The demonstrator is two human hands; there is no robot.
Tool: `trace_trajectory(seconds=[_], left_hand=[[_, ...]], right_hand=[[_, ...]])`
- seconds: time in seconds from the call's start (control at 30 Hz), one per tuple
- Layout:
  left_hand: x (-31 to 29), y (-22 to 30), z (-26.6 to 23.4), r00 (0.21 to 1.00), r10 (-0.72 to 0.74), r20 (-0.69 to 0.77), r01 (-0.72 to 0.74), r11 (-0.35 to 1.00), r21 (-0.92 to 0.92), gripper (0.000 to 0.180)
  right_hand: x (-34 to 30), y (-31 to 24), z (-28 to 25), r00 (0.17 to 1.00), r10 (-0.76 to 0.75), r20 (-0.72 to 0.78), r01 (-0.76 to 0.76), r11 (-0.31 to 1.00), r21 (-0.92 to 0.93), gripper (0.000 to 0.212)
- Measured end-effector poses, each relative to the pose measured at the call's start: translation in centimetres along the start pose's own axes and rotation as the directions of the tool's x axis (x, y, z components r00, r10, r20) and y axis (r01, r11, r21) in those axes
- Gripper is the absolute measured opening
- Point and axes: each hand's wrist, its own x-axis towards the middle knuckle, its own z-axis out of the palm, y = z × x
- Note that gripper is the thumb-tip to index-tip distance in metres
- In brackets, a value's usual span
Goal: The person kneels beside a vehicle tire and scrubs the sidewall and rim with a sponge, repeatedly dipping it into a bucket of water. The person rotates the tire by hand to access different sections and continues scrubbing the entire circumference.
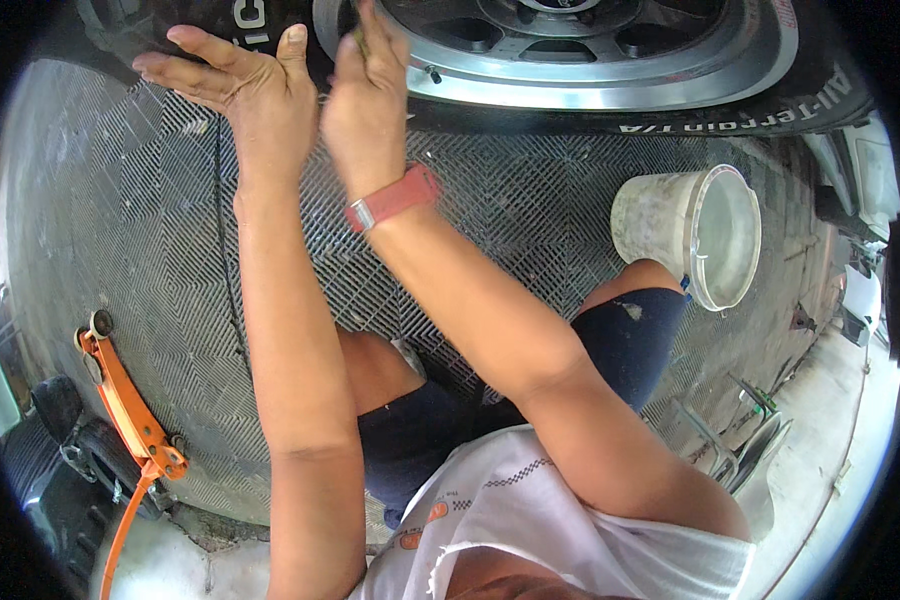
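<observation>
The left hand [240, 85] lies flat, fingers spread, on the black tyre [670, 115]. The right hand [368, 95] pinches a small dark object I cannot identify at the silver wheel rim [610, 85]. A white bucket [685, 232], lying sideways and seemingly empty, rests on the grated floor mat [530, 210].

both hands [300, 100] raised, left flat

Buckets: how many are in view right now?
1. A white bucket lies on its side on the grated floor mat, right of the person's right forearm and below the tyre. Others may be hidden outside the view.
</observation>
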Motion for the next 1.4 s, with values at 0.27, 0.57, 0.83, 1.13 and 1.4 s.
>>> trace_trajectory(seconds=[0.27,0.57,0.83,1.13,1.4], left_hand=[[-0.2,0.7,0.1,1.000,0.009,0.029,-0.008,1.000,-0.014,0.123],[-0.2,0.4,-0.1,0.999,-0.021,0.046,0.023,0.999,-0.030,0.119],[-0.1,3.0,-0.8,0.990,0.006,-0.142,-0.004,1.000,0.016,0.106],[-4.5,15.7,0.6,0.467,-0.097,0.879,0.799,0.471,-0.373,0.056],[-5.5,18.1,2.5,0.389,-0.062,0.919,0.856,0.394,-0.335,0.033]], right_hand=[[-1.7,5.7,-4.9,0.977,-0.140,0.163,0.202,0.862,-0.466,0.065],[-2.0,5.7,-4.6,0.979,-0.160,0.123,0.199,0.873,-0.446,0.048],[1.4,3.8,-13.2,0.910,0.371,0.185,-0.297,0.895,-0.333,0.044],[-0.3,-4.9,-22.9,0.819,0.540,0.194,-0.568,0.812,0.135,0.033],[-0.6,-2.0,-25.9,0.874,0.482,0.059,-0.456,0.856,-0.242,0.019]])
